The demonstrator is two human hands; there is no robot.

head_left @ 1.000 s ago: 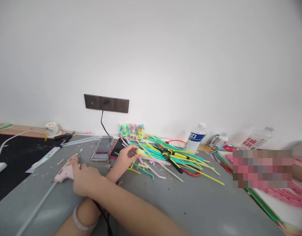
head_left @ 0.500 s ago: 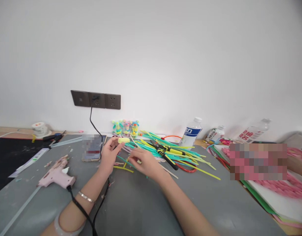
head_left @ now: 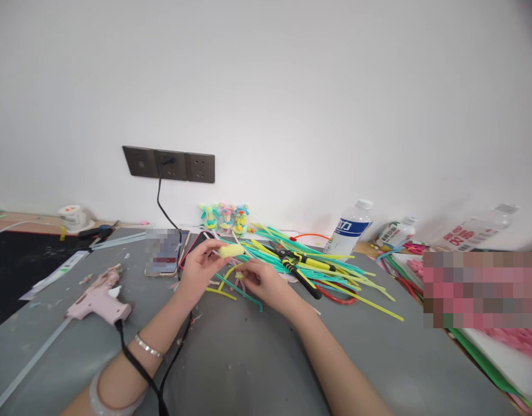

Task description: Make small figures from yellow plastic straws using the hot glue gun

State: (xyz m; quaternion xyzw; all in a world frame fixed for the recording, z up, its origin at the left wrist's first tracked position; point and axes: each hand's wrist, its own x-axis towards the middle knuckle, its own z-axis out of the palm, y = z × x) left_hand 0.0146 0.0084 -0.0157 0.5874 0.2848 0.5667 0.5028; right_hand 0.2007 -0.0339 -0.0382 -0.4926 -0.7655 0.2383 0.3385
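Note:
A short, fuzzy, pale yellow roll of pipe cleaner [head_left: 231, 251] is pinched between the thumb and fingers of my left hand [head_left: 200, 266], raised above the table. Close to its right, my right hand [head_left: 261, 280] has its fingertips bent together over a small yellowish bit; whether they grip it I cannot make out. Below both hands lie yellow pipe cleaner pieces [head_left: 222, 293] and a bent green pipe cleaner [head_left: 252, 299]. Beyond my right hand, black-and-yellow pliers [head_left: 298, 271] rest on a heap of green and yellow pipe cleaners [head_left: 356, 279].
Left of my arm lies a pink glue gun [head_left: 99, 300], its black cord [head_left: 133, 358] crossing my forearm. A phone [head_left: 164, 257] lies behind. Several small pipe cleaner figures [head_left: 226, 218] stand by the wall. A bottle [head_left: 348, 231] and pink braided material [head_left: 508, 341] are at right.
My left hand with the yellow roll has shifted slightly right. My right hand has moved slightly right, and its fingers have turned. The camera view has shifted a little.

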